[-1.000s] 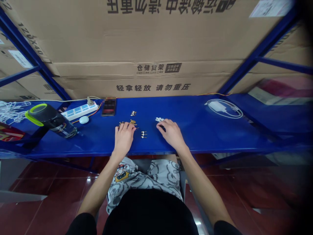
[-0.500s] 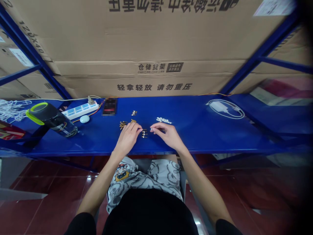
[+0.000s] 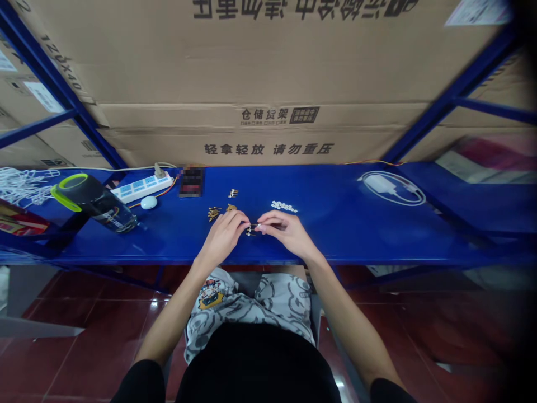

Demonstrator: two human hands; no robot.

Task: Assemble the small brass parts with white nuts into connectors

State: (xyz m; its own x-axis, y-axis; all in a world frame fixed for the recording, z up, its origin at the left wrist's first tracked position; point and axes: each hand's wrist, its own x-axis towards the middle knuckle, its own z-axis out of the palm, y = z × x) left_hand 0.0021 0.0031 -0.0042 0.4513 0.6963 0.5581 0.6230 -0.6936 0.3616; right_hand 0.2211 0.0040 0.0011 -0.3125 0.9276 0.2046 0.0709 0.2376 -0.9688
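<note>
Above the blue shelf [image 3: 335, 224], my left hand [image 3: 225, 232] pinches a thin brass-coloured screw [image 3: 253, 225] that points right. My right hand [image 3: 287, 230] has a small white nut-like piece [image 3: 259, 227] between thumb and fingertips, at the screw's end; whether it is threaded on cannot be made out. Just below the fingertips lie a few screws with white pieces on them [image 3: 250, 232]. Loose brass screws [image 3: 213, 214] are piled left of my left hand, with more brass pieces [image 3: 231, 207] behind it. A cluster of white pieces [image 3: 283, 206] sits beyond my right hand.
Farther back lies another small group of screws with white pieces [image 3: 233, 193]. At the left are a dark bottle [image 3: 104, 207], a power strip [image 3: 142, 189], a white round object [image 3: 149, 202] and a dark box [image 3: 192, 182]. A charger with cable [image 3: 392, 187] lies right. Cardboard [image 3: 268, 73] stands behind.
My hands have come together: the white piece in my right hand has moved left to the end of the screw in my left. The whole view has shifted slightly.
</note>
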